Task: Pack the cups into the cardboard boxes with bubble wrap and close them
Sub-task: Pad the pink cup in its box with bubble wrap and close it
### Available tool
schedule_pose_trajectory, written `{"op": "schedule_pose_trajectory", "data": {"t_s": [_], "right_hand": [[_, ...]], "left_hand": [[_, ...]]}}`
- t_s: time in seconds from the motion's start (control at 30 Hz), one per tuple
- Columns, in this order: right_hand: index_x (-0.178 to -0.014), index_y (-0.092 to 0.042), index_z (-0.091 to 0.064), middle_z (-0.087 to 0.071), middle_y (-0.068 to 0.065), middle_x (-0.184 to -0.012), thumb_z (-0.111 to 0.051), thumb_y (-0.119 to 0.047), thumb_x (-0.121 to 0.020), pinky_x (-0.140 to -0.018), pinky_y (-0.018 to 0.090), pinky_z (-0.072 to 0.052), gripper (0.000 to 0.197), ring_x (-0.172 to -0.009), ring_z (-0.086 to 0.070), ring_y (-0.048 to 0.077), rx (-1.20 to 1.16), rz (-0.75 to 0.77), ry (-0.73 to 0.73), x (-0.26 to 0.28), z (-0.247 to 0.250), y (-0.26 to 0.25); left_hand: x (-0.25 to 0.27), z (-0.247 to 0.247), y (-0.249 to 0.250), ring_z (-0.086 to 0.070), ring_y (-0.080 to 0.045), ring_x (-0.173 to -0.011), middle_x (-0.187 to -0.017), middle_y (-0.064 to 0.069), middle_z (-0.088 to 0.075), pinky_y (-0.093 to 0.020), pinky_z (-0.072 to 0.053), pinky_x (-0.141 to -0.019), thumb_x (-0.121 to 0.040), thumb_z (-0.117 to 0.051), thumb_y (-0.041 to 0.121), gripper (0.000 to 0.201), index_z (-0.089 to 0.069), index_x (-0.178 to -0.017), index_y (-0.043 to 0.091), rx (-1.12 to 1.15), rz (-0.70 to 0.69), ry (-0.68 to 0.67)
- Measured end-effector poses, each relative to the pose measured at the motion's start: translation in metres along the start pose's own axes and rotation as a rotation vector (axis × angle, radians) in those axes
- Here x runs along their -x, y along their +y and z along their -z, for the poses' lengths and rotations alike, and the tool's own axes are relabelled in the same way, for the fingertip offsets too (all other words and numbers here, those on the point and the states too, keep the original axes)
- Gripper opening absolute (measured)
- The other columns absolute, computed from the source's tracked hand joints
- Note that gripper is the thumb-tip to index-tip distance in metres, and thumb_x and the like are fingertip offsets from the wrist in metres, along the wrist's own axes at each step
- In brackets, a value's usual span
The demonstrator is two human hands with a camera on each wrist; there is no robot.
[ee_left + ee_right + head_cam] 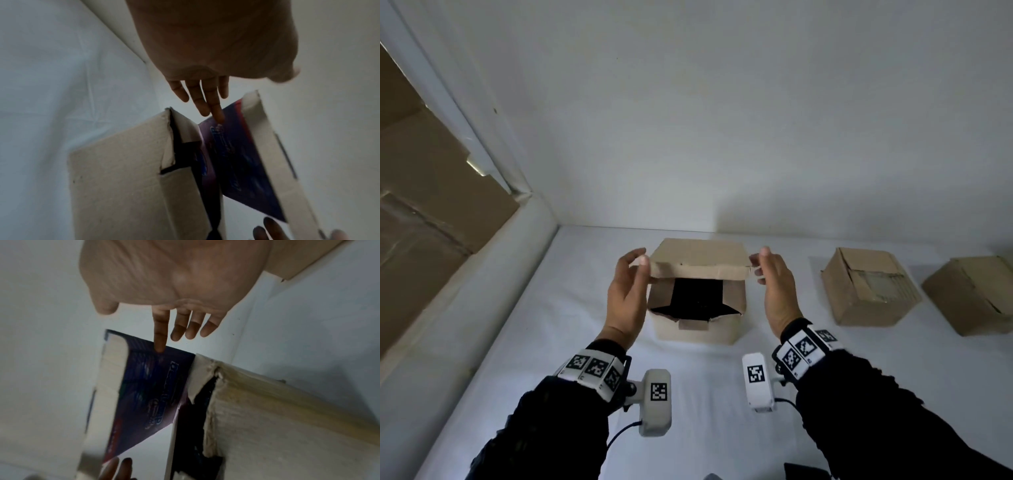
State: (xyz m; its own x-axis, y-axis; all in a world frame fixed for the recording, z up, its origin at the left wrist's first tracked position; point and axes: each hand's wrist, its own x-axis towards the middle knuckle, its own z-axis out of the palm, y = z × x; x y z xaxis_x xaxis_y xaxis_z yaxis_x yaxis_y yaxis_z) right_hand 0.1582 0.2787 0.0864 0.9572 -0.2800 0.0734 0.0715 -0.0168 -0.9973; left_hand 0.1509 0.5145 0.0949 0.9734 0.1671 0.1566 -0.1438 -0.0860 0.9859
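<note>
A cardboard box (698, 330) stands in the middle of the white table, its inside dark, so no cup or bubble wrap shows. Its far lid flap (700, 270) is tilted forward over the opening. My left hand (645, 269) pinches the flap's left end and my right hand (760, 265) pinches its right end, thumbs on top. In the left wrist view the index finger (218, 113) touches the flap's blue printed underside (232, 162). In the right wrist view the index finger (159, 344) touches that same printed face (148, 386).
Two closed cardboard boxes (869, 287) (972, 294) lie on the table to the right. A white wall rises just behind the boxes. Flat cardboard sheets (431, 205) lean beyond the white ledge at the left. The white tablecloth (551, 308) runs toward me.
</note>
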Motion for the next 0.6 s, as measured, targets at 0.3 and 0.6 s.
{"op": "schedule_pose_trajectory", "data": {"t_s": [0.3,0.6], "right_hand": [[-0.096,-0.015,-0.067,-0.070,0.007,-0.075,-0.079,-0.010,-0.080,-0.067,0.017,-0.046,0.020,-0.070,-0.063,0.015,0.134,0.129,-0.177,0.038,0.019,0.015],[-0.089,-0.018,-0.072,-0.073,-0.009,-0.083,-0.076,-0.007,-0.082,-0.073,0.019,-0.052,0.014,-0.080,-0.069,0.008,0.331,0.263,-0.160,0.044,0.023,0.020]], "left_hand": [[0.021,0.016,-0.030,-0.065,-0.002,-0.086,-0.091,0.012,-0.070,-0.019,-0.048,-0.078,-0.084,-0.075,0.025,0.025,-0.065,-0.107,0.026,-0.323,-0.086,-0.054],[0.023,0.025,-0.035,-0.063,-0.006,-0.074,-0.085,0.010,-0.070,-0.033,-0.054,-0.066,-0.081,-0.078,0.016,0.015,-0.074,-0.095,0.020,-0.565,-0.386,0.021]]}}
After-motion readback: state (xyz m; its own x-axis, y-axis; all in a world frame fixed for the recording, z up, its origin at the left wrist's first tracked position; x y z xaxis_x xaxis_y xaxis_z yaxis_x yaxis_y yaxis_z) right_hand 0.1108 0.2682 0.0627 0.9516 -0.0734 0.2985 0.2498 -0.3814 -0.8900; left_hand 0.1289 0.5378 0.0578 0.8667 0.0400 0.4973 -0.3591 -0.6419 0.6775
